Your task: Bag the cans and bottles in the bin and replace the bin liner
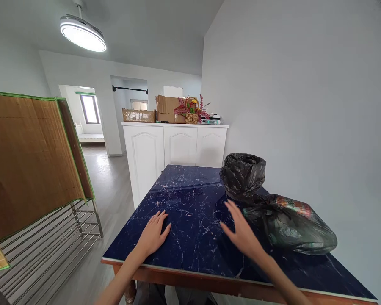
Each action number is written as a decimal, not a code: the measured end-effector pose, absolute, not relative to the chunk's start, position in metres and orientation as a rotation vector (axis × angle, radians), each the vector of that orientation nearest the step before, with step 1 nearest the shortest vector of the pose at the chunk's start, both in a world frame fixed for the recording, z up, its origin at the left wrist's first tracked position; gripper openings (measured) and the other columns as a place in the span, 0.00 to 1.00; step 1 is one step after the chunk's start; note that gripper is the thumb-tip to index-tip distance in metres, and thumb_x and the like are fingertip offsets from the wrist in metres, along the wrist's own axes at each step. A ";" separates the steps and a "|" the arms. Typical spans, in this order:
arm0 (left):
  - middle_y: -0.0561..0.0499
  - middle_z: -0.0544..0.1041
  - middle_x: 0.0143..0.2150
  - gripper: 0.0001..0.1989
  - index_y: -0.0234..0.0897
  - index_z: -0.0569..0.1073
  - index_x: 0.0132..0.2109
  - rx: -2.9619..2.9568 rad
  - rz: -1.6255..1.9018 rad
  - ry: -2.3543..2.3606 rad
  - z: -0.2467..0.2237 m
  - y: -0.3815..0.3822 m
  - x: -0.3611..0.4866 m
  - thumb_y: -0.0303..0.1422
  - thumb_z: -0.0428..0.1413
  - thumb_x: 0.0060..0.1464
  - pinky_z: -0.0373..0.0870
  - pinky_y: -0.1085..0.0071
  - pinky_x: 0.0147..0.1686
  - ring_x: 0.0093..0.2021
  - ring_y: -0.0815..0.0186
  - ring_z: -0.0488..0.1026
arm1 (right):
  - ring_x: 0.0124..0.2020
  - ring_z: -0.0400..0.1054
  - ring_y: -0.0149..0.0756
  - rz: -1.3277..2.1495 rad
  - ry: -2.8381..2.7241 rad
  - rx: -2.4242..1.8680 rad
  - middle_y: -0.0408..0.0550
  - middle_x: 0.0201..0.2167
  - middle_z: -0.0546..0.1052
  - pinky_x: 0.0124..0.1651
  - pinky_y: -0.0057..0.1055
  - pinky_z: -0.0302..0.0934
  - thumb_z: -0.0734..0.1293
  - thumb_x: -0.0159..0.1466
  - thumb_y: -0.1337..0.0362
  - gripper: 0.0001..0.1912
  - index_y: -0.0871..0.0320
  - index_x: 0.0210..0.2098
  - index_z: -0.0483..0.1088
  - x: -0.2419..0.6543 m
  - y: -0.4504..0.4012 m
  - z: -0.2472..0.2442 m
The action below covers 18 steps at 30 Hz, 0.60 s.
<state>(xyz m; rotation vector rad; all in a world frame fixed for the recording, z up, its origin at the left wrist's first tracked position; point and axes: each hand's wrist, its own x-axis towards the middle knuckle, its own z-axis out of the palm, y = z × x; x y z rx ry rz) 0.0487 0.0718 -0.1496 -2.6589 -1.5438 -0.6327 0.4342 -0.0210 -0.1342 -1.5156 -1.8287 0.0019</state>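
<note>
My left hand (153,233) rests palm down on the blue marbled tabletop (190,212), fingers stretched forward and thumb apart, holding nothing. Over the right half of the table, my right hand (241,231) is open with its thumb spread from the fingers; whether it touches the surface I cannot tell. Just to its right lies a filled black plastic bag (296,231), with something colourful showing through. Behind that stands a round bin-like shape lined with a black bag (243,176), its opening facing up.
A white cabinet (146,161) stands beyond the table, carrying cardboard boxes (169,109) and a wicker flower basket (191,117). On the left, a bamboo mat (31,161) hangs over a metal rack (51,237). A wall (305,118) runs along the right.
</note>
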 end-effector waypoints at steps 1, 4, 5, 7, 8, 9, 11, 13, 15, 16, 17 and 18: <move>0.41 0.64 0.77 0.32 0.36 0.68 0.72 -2.666 -0.610 -1.530 -0.150 0.072 0.048 0.51 0.44 0.74 0.56 0.46 0.76 0.78 0.48 0.57 | 0.81 0.40 0.46 0.161 -1.873 -1.547 0.50 0.82 0.43 0.80 0.47 0.46 0.57 0.76 0.44 0.42 0.52 0.81 0.39 0.424 -0.031 -0.144; 0.46 0.61 0.79 0.32 0.42 0.66 0.75 -2.700 -0.537 -1.484 -0.151 0.070 0.040 0.52 0.44 0.74 0.52 0.48 0.77 0.79 0.50 0.55 | 0.82 0.37 0.46 0.425 -1.938 -1.660 0.47 0.82 0.44 0.81 0.48 0.40 0.56 0.75 0.37 0.46 0.53 0.82 0.40 0.408 -0.051 -0.163; 0.49 0.60 0.79 0.32 0.44 0.65 0.75 -2.710 -0.516 -1.471 -0.150 0.069 0.035 0.53 0.44 0.74 0.51 0.49 0.77 0.79 0.52 0.55 | 0.82 0.36 0.46 0.456 -1.948 -1.688 0.45 0.82 0.45 0.81 0.48 0.38 0.55 0.75 0.36 0.45 0.52 0.82 0.42 0.407 -0.055 -0.164; 0.52 0.60 0.79 0.32 0.48 0.64 0.76 -2.718 -0.486 -1.463 -0.149 0.066 0.021 0.54 0.44 0.74 0.50 0.50 0.78 0.80 0.53 0.54 | 0.82 0.35 0.45 0.480 -1.955 -1.732 0.43 0.81 0.46 0.82 0.48 0.37 0.52 0.75 0.34 0.44 0.52 0.81 0.46 0.407 -0.059 -0.161; 0.53 0.60 0.79 0.32 0.49 0.63 0.77 -2.711 -0.475 -1.473 -0.148 0.064 0.013 0.54 0.44 0.74 0.51 0.49 0.77 0.80 0.53 0.54 | 0.82 0.35 0.45 0.488 -1.954 -1.752 0.42 0.81 0.46 0.82 0.48 0.36 0.51 0.75 0.34 0.45 0.53 0.81 0.47 0.407 -0.060 -0.159; 0.53 0.60 0.79 0.32 0.49 0.62 0.77 -2.693 -0.464 -1.492 -0.147 0.062 0.004 0.55 0.44 0.74 0.51 0.48 0.77 0.80 0.52 0.54 | 0.82 0.35 0.46 0.493 -1.953 -1.771 0.42 0.81 0.45 0.82 0.48 0.36 0.51 0.74 0.33 0.46 0.54 0.80 0.48 0.407 -0.060 -0.157; 0.52 0.60 0.79 0.33 0.48 0.62 0.77 -2.632 -0.447 -1.547 -0.147 0.060 -0.011 0.55 0.44 0.73 0.52 0.47 0.77 0.80 0.50 0.54 | 0.82 0.36 0.46 0.490 -1.959 -1.792 0.42 0.81 0.45 0.82 0.48 0.36 0.51 0.74 0.32 0.47 0.55 0.80 0.48 0.406 -0.060 -0.154; 0.51 0.60 0.79 0.34 0.47 0.61 0.77 -2.563 -0.447 -1.595 -0.149 0.058 -0.021 0.55 0.44 0.73 0.53 0.47 0.77 0.79 0.50 0.55 | 0.82 0.36 0.47 0.478 -1.964 -1.798 0.42 0.81 0.46 0.82 0.48 0.36 0.51 0.74 0.32 0.46 0.55 0.80 0.50 0.404 -0.060 -0.154; 0.52 0.61 0.78 0.33 0.47 0.62 0.77 -2.520 -0.465 -1.610 -0.151 0.058 -0.025 0.55 0.44 0.73 0.53 0.47 0.77 0.79 0.51 0.55 | 0.82 0.36 0.47 0.467 -1.968 -1.806 0.41 0.81 0.46 0.82 0.48 0.36 0.50 0.74 0.32 0.45 0.55 0.79 0.52 0.403 -0.060 -0.155; 0.52 0.61 0.78 0.33 0.48 0.62 0.77 -2.509 -0.475 -1.610 -0.152 0.058 -0.025 0.54 0.45 0.73 0.54 0.47 0.76 0.79 0.51 0.56 | 0.82 0.36 0.47 0.466 -1.972 -1.814 0.41 0.81 0.45 0.82 0.48 0.37 0.50 0.74 0.33 0.45 0.55 0.79 0.52 0.403 -0.060 -0.155; 0.52 0.62 0.78 0.33 0.48 0.62 0.77 -2.503 -0.480 -1.610 -0.152 0.058 -0.024 0.54 0.45 0.73 0.54 0.47 0.76 0.79 0.51 0.56 | 0.82 0.36 0.47 0.468 -1.978 -1.822 0.40 0.81 0.45 0.82 0.48 0.37 0.50 0.74 0.33 0.45 0.55 0.79 0.52 0.402 -0.061 -0.155; 0.52 0.61 0.78 0.33 0.48 0.62 0.77 -2.501 -0.480 -1.612 -0.152 0.058 -0.023 0.54 0.44 0.73 0.55 0.47 0.76 0.79 0.51 0.56 | 0.82 0.35 0.47 0.470 -1.983 -1.831 0.40 0.81 0.45 0.82 0.48 0.36 0.49 0.75 0.33 0.45 0.55 0.79 0.52 0.403 -0.061 -0.155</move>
